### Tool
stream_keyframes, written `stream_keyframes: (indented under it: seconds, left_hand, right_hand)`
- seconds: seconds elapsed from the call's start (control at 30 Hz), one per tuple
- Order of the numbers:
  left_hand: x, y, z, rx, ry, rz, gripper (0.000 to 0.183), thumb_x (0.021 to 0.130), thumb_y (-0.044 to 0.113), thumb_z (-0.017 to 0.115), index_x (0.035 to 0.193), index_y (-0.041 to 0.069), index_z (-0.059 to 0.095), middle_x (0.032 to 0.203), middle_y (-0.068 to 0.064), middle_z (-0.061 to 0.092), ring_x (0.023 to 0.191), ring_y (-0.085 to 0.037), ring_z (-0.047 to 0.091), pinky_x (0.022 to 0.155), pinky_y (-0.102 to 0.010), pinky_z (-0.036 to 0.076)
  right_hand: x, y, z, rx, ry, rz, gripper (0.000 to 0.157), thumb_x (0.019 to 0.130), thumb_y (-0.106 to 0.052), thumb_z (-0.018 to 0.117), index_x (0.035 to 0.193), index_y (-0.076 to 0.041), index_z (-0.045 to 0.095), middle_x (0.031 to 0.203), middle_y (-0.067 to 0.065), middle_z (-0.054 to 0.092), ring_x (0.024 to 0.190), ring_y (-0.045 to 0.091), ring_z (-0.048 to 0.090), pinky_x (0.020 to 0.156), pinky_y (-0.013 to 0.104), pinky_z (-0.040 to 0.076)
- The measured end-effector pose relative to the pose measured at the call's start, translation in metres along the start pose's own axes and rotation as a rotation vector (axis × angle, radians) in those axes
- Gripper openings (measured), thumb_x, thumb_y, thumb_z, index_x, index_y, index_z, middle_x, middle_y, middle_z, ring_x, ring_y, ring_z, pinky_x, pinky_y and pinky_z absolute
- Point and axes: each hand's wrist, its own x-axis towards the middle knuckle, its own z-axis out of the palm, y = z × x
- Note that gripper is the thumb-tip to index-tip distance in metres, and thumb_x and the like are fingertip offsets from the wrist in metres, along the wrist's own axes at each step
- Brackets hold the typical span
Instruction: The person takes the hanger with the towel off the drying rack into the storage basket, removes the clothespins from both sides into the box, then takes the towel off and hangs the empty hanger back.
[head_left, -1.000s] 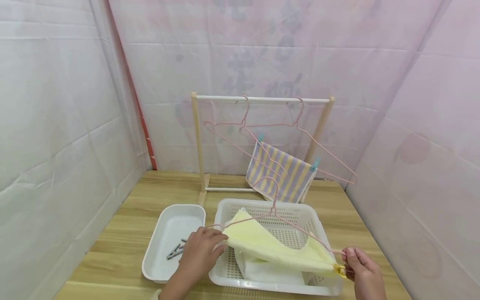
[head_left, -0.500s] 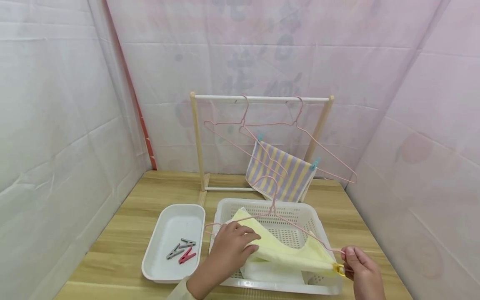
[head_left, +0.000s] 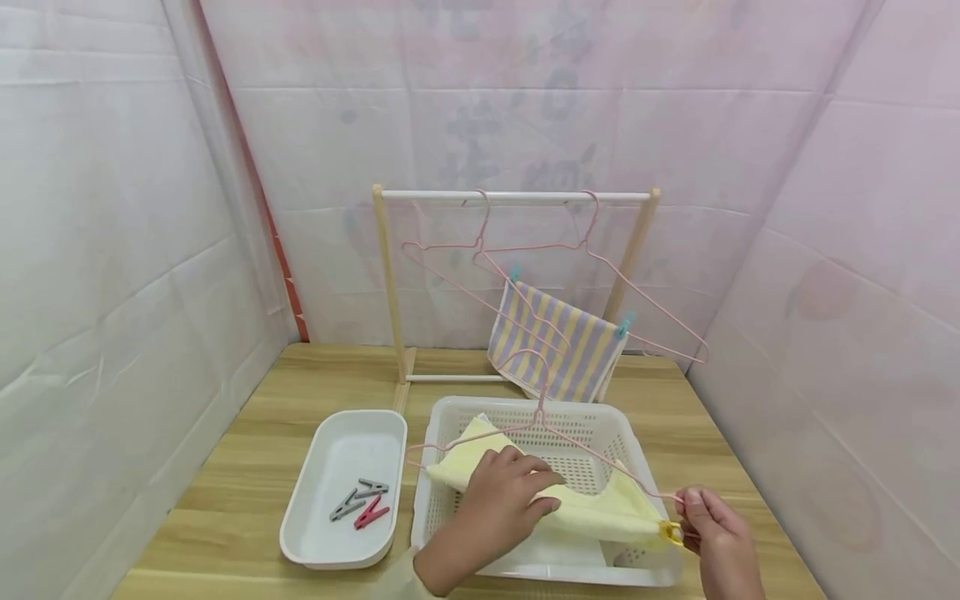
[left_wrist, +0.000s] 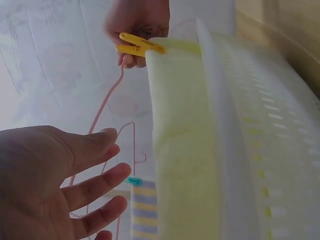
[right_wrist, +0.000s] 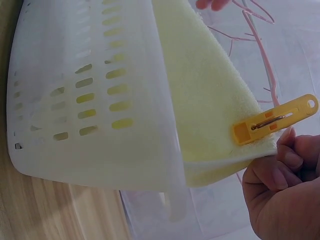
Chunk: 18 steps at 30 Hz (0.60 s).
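My right hand (head_left: pixel 722 537) pinches the right end of a pink wire hanger (head_left: pixel 592 452) over the basket's right rim. Over the hanger's lower bar a pale yellow towel (head_left: pixel 592 512) is draped, and a yellow clothespin (right_wrist: pixel 275 119) clips its right corner, right beside my right fingers. My left hand (head_left: pixel 504 507) has its fingers spread and slightly bent, holding nothing. In the head view it overlaps the towel's middle; the left wrist view shows a gap between these fingers and the towel (left_wrist: pixel 182 130). The hanger's left end pokes out beyond the towel.
Beneath the towel stands a white perforated basket (head_left: pixel 450 407). To its left, a white tray (head_left: pixel 322 458) contains two grey clothespins (head_left: pixel 347 505) and a red one (head_left: pixel 371 513). Behind, a wooden rack (head_left: pixel 386 283) carries two pink hangers, one with a striped towel (head_left: pixel 558 342) clipped on.
My left hand has moved right, from beside the tray across to the towel's middle, uncovering the red clothespin. My right hand keeps its grip on the hanger; the head view has shifted slightly.
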Motion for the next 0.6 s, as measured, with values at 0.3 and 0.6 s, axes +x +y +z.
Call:
stream_keyframes:
  seconds: [0.3,0.6]
  left_hand:
    - [0.013,0.014,0.006,-0.038,-0.019,-0.003,0.027,0.095,0.046,0.065,0.119,0.036,0.072,0.120,0.019,0.068,0.098,-0.001,0.053,0.078,-0.018,0.033]
    - [0.020,0.032,0.013,-0.032,-0.047,0.002,0.027,0.098,0.048,0.060,0.120,0.039,0.071,0.120,0.021,0.067,0.099,-0.001,0.053,0.082,-0.019,0.037]
  right_hand:
    - [0.001,0.000,0.000,0.004,-0.008,0.005,0.032,0.107,-0.023,0.047,0.082,-0.008,0.061,0.072,-0.004,0.048,0.060,0.014,0.043,0.054,0.024,0.038]
    - [-0.001,-0.002,0.000,-0.041,-0.001,0.038,0.034,0.108,-0.023,0.046,0.082,-0.006,0.060,0.068,-0.002,0.045,0.060,0.015,0.043,0.054,0.025,0.038]
